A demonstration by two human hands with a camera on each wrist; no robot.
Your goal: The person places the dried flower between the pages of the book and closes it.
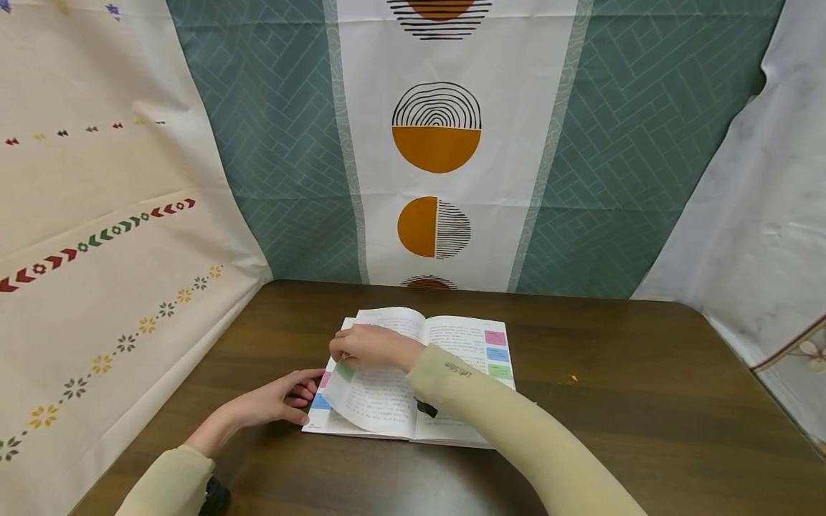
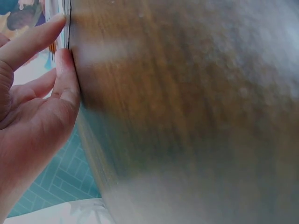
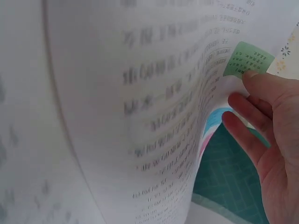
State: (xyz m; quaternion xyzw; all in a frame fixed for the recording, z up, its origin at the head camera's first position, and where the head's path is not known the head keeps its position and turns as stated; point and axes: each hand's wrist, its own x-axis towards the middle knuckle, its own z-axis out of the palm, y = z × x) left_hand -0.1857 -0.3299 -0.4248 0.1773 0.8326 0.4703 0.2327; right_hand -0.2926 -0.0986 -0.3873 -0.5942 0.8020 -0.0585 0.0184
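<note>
An open book (image 1: pixel 461 426) with printed text and coloured label blocks lies on the table. My right hand (image 1: pixel 371 347) reaches across to its left half and pinches the outer edge of a lifted page (image 1: pixel 381 401). In the right wrist view, the right hand's thumb (image 3: pixel 257 84) presses on a green label (image 3: pixel 247 59), with fingers behind the curved sheet. My left hand (image 1: pixel 277 399) touches the book's left edge, its fingers loosely bent and its thumb by the near left corner. In the left wrist view, the left hand (image 2: pixel 42 112) rests against the book's edge.
The brown wooden table (image 1: pixel 619 401) carries a small orange speck (image 1: pixel 573 377) to the right of the book. A green and white patterned cloth (image 1: pixel 284 143) hangs behind, a cream cloth (image 1: pixel 97 215) at the left and a white cloth (image 1: pixel 761 215) at the right.
</note>
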